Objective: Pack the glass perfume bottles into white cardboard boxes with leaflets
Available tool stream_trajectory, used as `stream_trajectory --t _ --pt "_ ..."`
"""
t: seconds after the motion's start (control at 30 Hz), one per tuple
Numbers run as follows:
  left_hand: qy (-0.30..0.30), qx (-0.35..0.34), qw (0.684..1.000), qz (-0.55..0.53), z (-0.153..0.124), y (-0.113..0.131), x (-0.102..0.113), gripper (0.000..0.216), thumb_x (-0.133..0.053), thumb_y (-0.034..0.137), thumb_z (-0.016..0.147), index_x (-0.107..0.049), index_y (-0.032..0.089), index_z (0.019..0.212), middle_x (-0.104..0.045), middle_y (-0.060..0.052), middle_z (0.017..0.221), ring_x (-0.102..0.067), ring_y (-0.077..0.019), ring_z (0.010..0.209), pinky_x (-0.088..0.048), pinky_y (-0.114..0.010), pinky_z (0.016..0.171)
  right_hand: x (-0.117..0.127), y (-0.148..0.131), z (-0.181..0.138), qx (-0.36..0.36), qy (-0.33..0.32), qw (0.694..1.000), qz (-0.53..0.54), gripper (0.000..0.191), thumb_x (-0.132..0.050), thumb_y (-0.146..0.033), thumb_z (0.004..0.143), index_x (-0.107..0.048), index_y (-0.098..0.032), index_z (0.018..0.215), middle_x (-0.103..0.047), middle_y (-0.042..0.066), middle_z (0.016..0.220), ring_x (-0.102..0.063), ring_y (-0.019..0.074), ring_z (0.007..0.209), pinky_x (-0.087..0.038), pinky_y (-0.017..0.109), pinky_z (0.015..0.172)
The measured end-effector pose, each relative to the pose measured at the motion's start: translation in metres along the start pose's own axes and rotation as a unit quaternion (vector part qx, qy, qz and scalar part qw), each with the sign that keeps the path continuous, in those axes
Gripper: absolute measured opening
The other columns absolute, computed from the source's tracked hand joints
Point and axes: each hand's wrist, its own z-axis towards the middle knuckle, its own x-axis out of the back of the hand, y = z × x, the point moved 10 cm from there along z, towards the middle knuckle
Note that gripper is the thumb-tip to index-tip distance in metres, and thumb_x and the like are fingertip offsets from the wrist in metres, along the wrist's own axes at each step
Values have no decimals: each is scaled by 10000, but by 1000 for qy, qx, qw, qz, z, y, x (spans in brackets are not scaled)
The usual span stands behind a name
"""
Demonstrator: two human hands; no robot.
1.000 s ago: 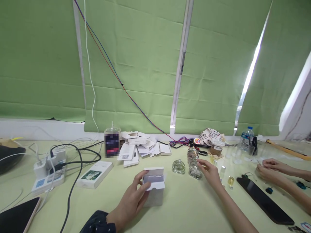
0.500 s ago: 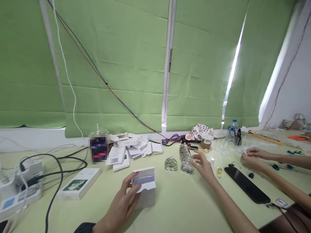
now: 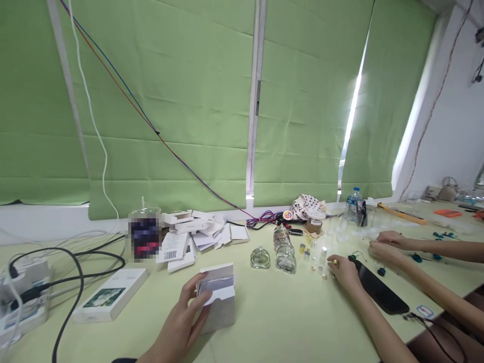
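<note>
My left hand (image 3: 177, 315) holds a small white cardboard box (image 3: 223, 313), its top flap raised and its top open. Fingers and thumb clasp the box's left side and front edge. My right hand (image 3: 346, 275) reaches to the right, its fingertips closed on a small gold-coloured piece (image 3: 335, 261), mostly hidden. Left of that hand stand several small gold and silver caps (image 3: 307, 254) and little rings. A round clear glass bottle (image 3: 260, 258) stands alone beyond the box. Beside it, a row of similar glass bottles (image 3: 286, 262) runs away from me.
Flattened white cartons (image 3: 204, 229) are heaped at the back. A white box with a picture (image 3: 109, 295) lies left, near black cables and a power strip (image 3: 26, 297). Right, a black phone-like slab (image 3: 381, 287) lies before another person's hands (image 3: 389, 247). A water bottle (image 3: 353, 204) stands behind.
My right hand has moved right, from beside the row of bottles to the small gold piece, and its fingers have closed. The caps are now uncovered. My left hand still holds the box.
</note>
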Motion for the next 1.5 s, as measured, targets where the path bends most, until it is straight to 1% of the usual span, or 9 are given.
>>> stream_trajectory --t 0.1,0.2,0.27,0.37,0.53,0.77,1.03,1.2,1.5 --pt "3 13 1000 -2 1 1 1 325 -419 69 890 -471 259 1149 -393 -127 1335 -583 -160 995 -526 -247 760 7 -48 -2 59 30 993 99 303 -575 -401 730 -615 -199 953 -714 80 768 -662 252 717 -490 352 671" --pt "7 30 1000 -4 1 0 1 319 -407 72 899 -463 271 1142 -393 -122 1335 -573 -157 967 -522 -257 751 3 -117 -8 163 -7 960 228 335 -585 -483 752 -559 -204 936 -710 76 842 -656 230 734 -497 334 663" --pt "1 25 1000 -1 1 0 0 310 -411 77 901 -461 269 1138 -384 -126 1338 -571 -156 949 -523 -262 748 -1 -155 -14 219 -14 946 237 304 -566 -492 780 -569 -205 878 -693 67 818 -642 219 722 -492 328 660" --pt "-8 8 1000 2 1 1 -1 321 -417 74 897 -452 260 1156 -365 -134 1344 -568 -159 957 -524 -260 750 -17 -179 -20 254 -25 947 197 258 -542 -455 814 -589 -203 852 -669 47 746 -614 205 667 -481 328 658" --pt "-21 3 1000 -1 -1 -2 -5 341 -424 68 893 -436 261 1175 -340 -136 1359 -565 -164 992 -527 -256 765 -37 -169 -29 250 -31 955 157 229 -560 -391 804 -617 -195 908 -663 49 748 -613 216 681 -478 326 635" --pt "-26 8 1000 -5 -2 -3 -7 322 -425 81 896 -435 265 1161 -330 -134 1366 -571 -158 977 -527 -274 785 -47 -155 -44 268 -36 951 152 421 -546 -296 794 -546 -207 1206 -682 76 932 -640 229 835 -528 343 692" --pt "-18 2 1000 3 0 1 -3 323 -437 74 884 -450 255 1152 -351 -136 1360 -573 -178 1033 -527 -279 793 -52 -154 -45 273 -49 946 170 437 -514 -280 788 -555 -210 1217 -657 96 1119 -632 242 958 -545 371 742" --pt "-17 4 1000 7 1 1 -2 314 -441 83 885 -462 257 1146 -367 -130 1354 -571 -186 1055 -531 -272 784 -58 -145 -47 232 -69 953 184 527 -538 -266 768 -494 -243 1292 -665 79 1107 -630 253 1002 -541 378 764" --pt "-25 11 1000 3 0 0 -4 299 -428 79 893 -450 256 1132 -350 -133 1354 -543 -200 1103 -534 -299 809 -60 -144 -49 219 -75 952 199 480 -514 -275 754 -535 -210 1230 -655 99 1139 -617 264 1036 -526 402 798"
